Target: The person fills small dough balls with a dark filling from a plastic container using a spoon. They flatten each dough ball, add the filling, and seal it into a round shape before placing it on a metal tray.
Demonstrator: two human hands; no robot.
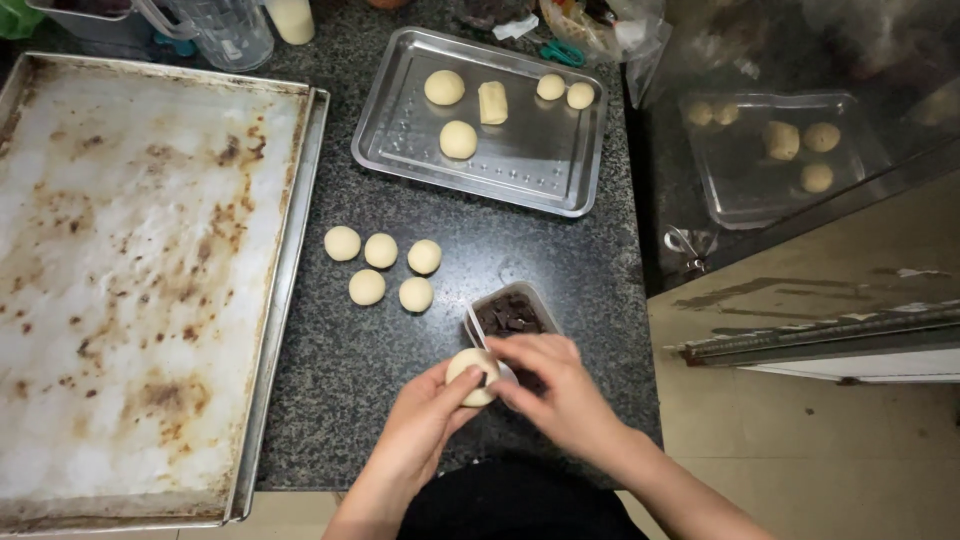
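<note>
Pale round dough ball [471,376] pinched between left hand [425,425] and right hand [560,385], both grips closed on it, just below small rectangular tub of dark chocolate pieces [510,315]; five pale dough balls [381,270] up-left of tub on speckled dark stone desk [340,380]; shiny steel tray [400,130] above tub; large stained baking sheet [140,280] far left of tub.

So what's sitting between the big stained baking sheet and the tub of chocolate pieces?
In the head view, five dough balls lie on the dark granite counter between the baking sheet and the chocolate tub.
</note>
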